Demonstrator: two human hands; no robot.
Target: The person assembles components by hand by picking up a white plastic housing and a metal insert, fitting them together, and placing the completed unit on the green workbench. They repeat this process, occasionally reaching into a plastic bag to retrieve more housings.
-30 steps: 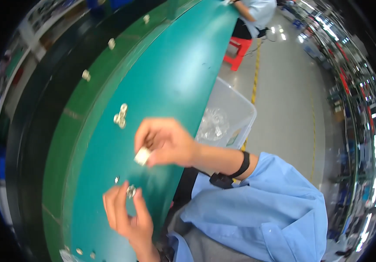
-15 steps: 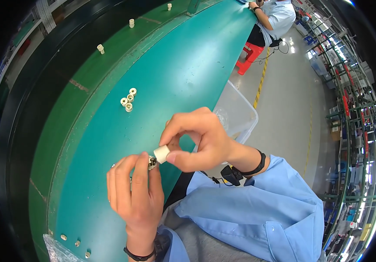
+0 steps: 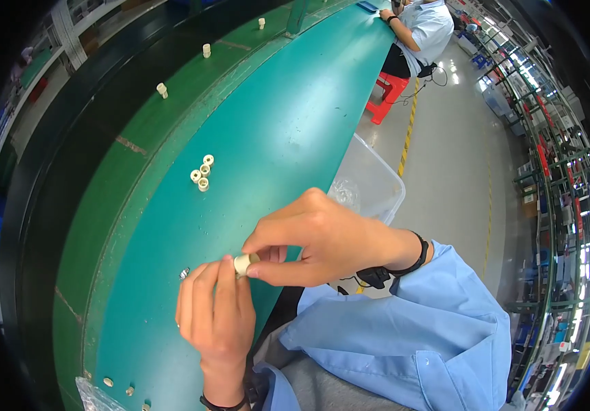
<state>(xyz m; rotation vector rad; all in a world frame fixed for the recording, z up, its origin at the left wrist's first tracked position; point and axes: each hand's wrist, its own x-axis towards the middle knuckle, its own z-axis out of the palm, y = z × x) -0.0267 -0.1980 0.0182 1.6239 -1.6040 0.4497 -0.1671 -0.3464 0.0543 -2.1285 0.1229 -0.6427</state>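
Between my two hands is a short cream-coloured cylindrical cap (image 3: 242, 265). My right hand (image 3: 329, 240) pinches it between thumb and index finger from the right. My left hand (image 3: 216, 308) is closed, its fingertips against the cap's left end; the small cream fitting with dark metal contacts at those fingertips is now hidden by the cap and fingers. A small shiny metal piece (image 3: 184, 273) lies on the green work table (image 3: 274, 137) just beyond my left knuckles. Farther off, several cream caps (image 3: 204, 171) stand in a cluster.
Cream pieces (image 3: 162, 90) stand spaced along the green conveyor strip at left. Small fittings (image 3: 108, 381) and a clear plastic bag (image 3: 96, 396) lie at lower left. A clear bin (image 3: 384, 185) sits beyond my right hand. A co-worker (image 3: 421, 31) sits at the far end.
The cap has moved left onto the fitting, covering its dark contacts. My hands have come closer together and sit slightly lower in view. The metal piece beside my left hand shows more.
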